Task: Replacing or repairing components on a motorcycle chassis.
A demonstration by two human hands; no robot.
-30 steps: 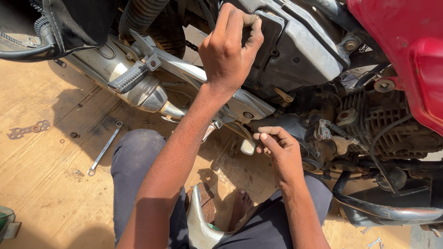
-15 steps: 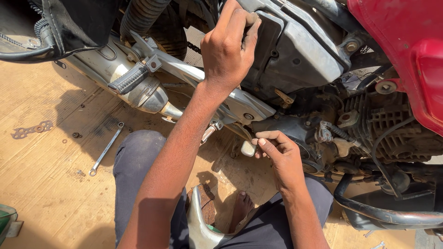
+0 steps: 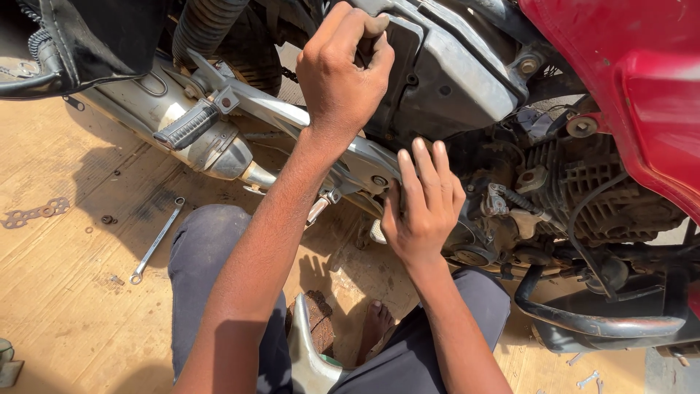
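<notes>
My left hand [image 3: 339,73] is up at the motorcycle's dark grey side panel [image 3: 452,73], fingers curled shut over its front edge. Lower down, my right hand [image 3: 423,204] lies with straight fingers flat against the silver frame plate [image 3: 364,157], just left of the engine [image 3: 598,197]. Nothing shows in that hand. The red bodywork [image 3: 642,80] hangs over the engine at the upper right. I am squatting, with my knees under both arms.
A silver exhaust [image 3: 219,149] with a black footpeg [image 3: 186,125] runs across the upper left. On the wooden floor lie a long spanner [image 3: 155,242], a chain piece [image 3: 33,214] and a small spanner [image 3: 587,379]. A black guard bar [image 3: 583,321] sticks out at the lower right.
My right hand has risen from a pinched pose below the frame and spread flat against the frame plate. My left hand has kept its hold on the side panel.
</notes>
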